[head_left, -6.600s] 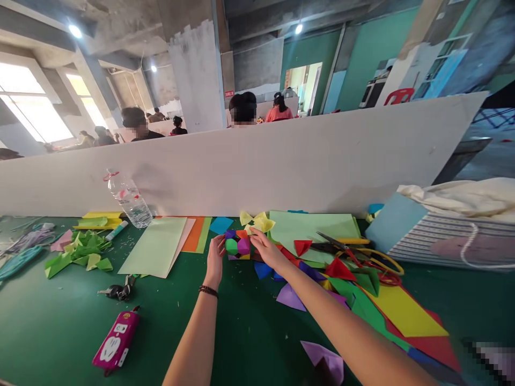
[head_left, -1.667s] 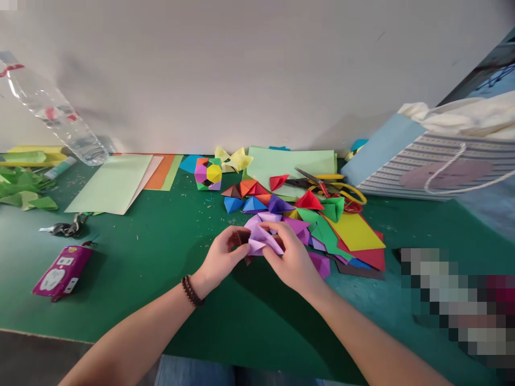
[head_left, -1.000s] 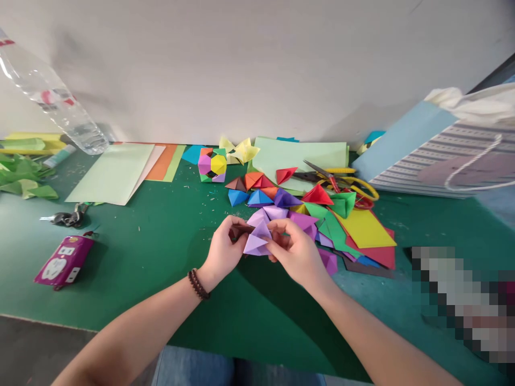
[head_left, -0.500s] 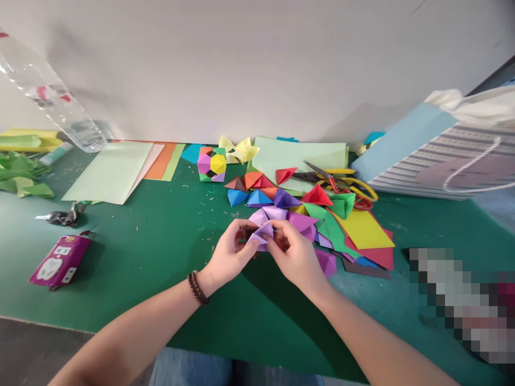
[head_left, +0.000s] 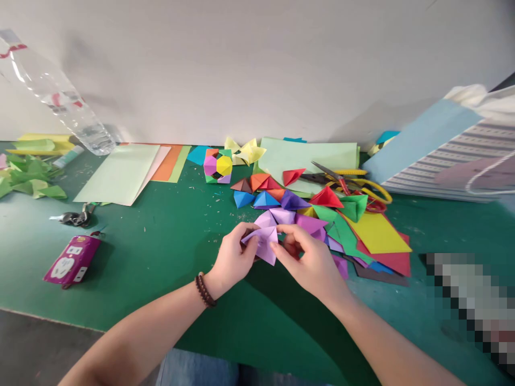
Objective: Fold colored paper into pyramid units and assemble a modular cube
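Both my hands meet over the green table [head_left: 169, 252] and pinch a folded light purple paper piece [head_left: 263, 241]. My left hand [head_left: 233, 260], with a bead bracelet on its wrist, grips the piece's left side. My right hand [head_left: 311, 262] pinches its right side with thumb and fingers. Just beyond my fingers lies a heap of folded paper triangles [head_left: 289, 206] in purple, blue, red and green. A many-coloured paper ball [head_left: 217, 166] rests further back near the white wall.
Scissors [head_left: 346, 179] lie on pale green sheets at the back right, beside a striped paper bag [head_left: 442, 161]. Coloured sheets [head_left: 129, 171], a plastic bottle [head_left: 60, 102], green folded scraps [head_left: 28, 179], keys [head_left: 74, 217] and a magenta case [head_left: 70, 262] sit on the left.
Earlier both hands were at the paper ball by the wall; they now hold a purple folded piece nearer me. Over the last second the piece has been turned between my fingers.
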{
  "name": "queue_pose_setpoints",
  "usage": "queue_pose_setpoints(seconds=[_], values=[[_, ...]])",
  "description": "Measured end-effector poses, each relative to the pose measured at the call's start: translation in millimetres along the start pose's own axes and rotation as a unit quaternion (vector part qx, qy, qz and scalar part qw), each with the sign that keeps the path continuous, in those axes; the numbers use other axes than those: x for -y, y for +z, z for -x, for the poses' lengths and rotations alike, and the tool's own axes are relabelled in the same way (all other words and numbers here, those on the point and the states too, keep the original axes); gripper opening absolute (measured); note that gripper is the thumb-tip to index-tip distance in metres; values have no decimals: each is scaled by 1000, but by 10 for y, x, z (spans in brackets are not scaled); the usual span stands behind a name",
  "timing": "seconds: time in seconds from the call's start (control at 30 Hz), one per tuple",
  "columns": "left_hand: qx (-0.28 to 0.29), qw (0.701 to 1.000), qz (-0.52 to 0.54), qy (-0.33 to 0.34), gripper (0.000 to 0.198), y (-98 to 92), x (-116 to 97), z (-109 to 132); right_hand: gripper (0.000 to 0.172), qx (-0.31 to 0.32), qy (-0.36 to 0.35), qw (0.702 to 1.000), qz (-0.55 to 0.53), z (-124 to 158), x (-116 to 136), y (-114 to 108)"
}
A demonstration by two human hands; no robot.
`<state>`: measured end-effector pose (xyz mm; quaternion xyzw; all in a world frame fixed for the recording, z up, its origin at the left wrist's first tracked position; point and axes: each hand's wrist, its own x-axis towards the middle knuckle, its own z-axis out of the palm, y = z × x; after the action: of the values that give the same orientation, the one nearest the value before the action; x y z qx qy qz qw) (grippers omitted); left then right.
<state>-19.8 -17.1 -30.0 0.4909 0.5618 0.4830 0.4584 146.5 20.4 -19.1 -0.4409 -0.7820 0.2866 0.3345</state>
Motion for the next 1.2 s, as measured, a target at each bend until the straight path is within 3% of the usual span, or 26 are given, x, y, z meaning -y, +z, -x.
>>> queue_pose_setpoints(seconds=[0.23, 0.47, 0.67, 1.0, 1.2], values=[[0, 999, 37, 18, 12, 32, -20, 6, 15, -1, 3, 1000, 8, -5, -45, 48], [-5, 999, -27, 24, 7, 7, -20, 9, 14, -57, -99, 992, 51, 1, -60, 48], [-11, 999, -29, 32, 8, 15, -36, 12, 8, -59, -110, 991, 57, -1, -34, 52], [-33, 994, 11, 106, 13, 55, -51, 44, 2, -78, -93, 992, 44, 13, -33, 56], [-25, 990, 1, 138, 16, 49, -79, 72, 9, -97, -153, 983, 33, 23, -21, 47]])
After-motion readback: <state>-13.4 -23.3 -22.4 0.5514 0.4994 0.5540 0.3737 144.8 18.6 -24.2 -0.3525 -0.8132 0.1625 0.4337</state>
